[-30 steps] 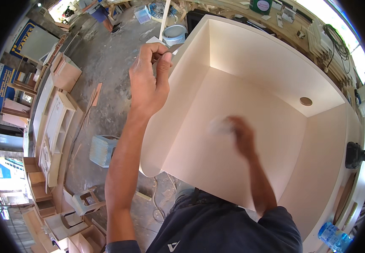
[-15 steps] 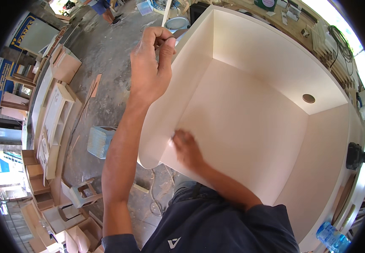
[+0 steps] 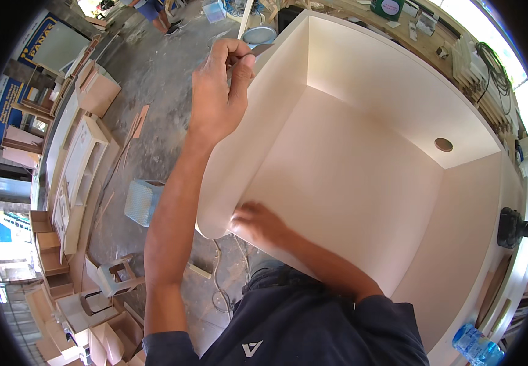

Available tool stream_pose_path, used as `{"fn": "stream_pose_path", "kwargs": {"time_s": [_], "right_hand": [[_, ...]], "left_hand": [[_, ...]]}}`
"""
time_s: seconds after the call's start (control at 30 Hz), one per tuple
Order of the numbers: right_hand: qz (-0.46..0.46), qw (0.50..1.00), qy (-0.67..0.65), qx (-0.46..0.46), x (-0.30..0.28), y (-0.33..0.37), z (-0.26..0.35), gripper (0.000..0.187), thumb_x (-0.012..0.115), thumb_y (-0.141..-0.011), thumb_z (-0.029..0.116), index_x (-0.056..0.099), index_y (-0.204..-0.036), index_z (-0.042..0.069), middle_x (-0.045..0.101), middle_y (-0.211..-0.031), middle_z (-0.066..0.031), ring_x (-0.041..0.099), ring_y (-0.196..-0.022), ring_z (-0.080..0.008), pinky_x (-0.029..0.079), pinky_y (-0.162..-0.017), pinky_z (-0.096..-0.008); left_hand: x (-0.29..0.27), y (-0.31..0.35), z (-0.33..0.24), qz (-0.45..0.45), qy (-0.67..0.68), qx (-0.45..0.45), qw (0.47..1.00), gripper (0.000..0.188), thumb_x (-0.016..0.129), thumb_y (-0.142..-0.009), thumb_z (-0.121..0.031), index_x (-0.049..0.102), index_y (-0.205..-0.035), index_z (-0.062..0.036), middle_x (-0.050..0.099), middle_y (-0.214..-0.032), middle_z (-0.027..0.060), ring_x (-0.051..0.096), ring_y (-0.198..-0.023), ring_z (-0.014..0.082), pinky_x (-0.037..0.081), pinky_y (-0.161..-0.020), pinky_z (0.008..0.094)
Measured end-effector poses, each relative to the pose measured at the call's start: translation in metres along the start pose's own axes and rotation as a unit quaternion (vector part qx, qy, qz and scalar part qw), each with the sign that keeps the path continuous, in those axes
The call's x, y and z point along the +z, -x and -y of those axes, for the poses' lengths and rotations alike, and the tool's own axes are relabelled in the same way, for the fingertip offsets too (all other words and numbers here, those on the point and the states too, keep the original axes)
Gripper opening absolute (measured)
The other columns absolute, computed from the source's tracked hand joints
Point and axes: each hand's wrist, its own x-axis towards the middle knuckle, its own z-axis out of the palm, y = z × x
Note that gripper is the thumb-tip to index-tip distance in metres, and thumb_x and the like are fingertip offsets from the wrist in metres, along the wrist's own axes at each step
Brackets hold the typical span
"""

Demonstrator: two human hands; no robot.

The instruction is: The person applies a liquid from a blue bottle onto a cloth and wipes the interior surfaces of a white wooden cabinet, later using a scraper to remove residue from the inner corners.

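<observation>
A large off-white open cabinet box [image 3: 349, 177] lies in front of me, with a round hole in its far wall. At its left wall's upper edge my left hand [image 3: 221, 91] is raised, thumb and fingers pinching a thin, flat, dark piece [image 3: 264, 47] like a scraper blade; most of it is hidden by the hand. My right hand [image 3: 261, 224] is inside the box, low by the near end of the left wall, where that wall meets the bottom panel. Its fingers are curled and slightly blurred; anything small in them is hidden.
A blue plastic stool [image 3: 142, 202] stands on the concrete floor at left, near a wooden chair frame [image 3: 119, 276]. Cabinet parts [image 3: 84, 177] line the far left. A workbench [image 3: 361, 15] runs behind the box. A blue water bottle [image 3: 477, 346] sits lower right.
My right hand has slid down and a little left along the inside corner, towards the box's near edge. My left hand stays almost in place with the thin flat piece.
</observation>
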Motion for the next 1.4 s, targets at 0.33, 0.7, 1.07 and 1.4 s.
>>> {"fn": "stream_pose_path", "kwargs": {"time_s": [0.33, 0.7, 1.07, 1.4], "right_hand": [[0.041, 0.999, 0.012, 0.015, -0.004, -0.009, 0.001, 0.041, 0.074, -0.073, 0.010, 0.068, -0.113, 0.015, 0.062, -0.122, -0.0005, 0.053, -0.122, -0.0259, 0.044, -0.105, -0.0428], [-0.057, 0.995, 0.059, 0.065, 0.000, -0.008, 0.025, 0.041, 0.068, -0.070, 0.006, 0.068, -0.112, 0.009, 0.061, -0.122, -0.0028, 0.053, -0.115, -0.0299, 0.046, -0.103, -0.0385], [0.124, 0.921, -0.359, -0.086, 0.073, 0.046, 0.033, 0.027, 0.067, -0.085, 0.004, 0.069, -0.112, 0.003, 0.066, -0.119, -0.0092, 0.055, -0.119, -0.0285, 0.047, -0.097, -0.0402], [-0.449, 0.744, 0.265, 0.418, -0.266, 0.155, -0.158, 0.029, 0.062, -0.098, 0.018, 0.066, -0.121, 0.001, 0.070, -0.106, -0.0118, 0.063, -0.103, -0.0249, 0.051, -0.088, -0.0389]], "left_hand": [[0.000, -0.001, 0.003, -0.024, -0.001, 0.023, 0.999, 0.009, 0.061, -0.097, -0.005, 0.054, -0.102, -0.0015, 0.063, -0.080, 0.0107, 0.060, -0.065, 0.0222, 0.048, -0.062, 0.0353], [0.007, -0.005, -0.001, 0.003, -0.027, 0.022, 0.999, 0.012, 0.060, -0.101, -0.012, 0.057, -0.105, -0.0014, 0.065, -0.085, 0.0081, 0.067, -0.073, 0.0150, 0.051, -0.068, 0.0297], [0.014, -0.010, -0.003, 0.021, -0.031, 0.034, 0.999, 0.012, 0.060, -0.100, -0.011, 0.057, -0.105, -0.0007, 0.065, -0.084, 0.0074, 0.067, -0.073, 0.0153, 0.052, -0.069, 0.0296], [0.003, -0.004, -0.006, -0.004, 0.015, -0.030, 0.999, 0.009, 0.057, -0.102, -0.009, 0.056, -0.107, -0.0017, 0.066, -0.088, 0.0060, 0.063, -0.077, 0.0117, 0.049, -0.069, 0.0264]]}}
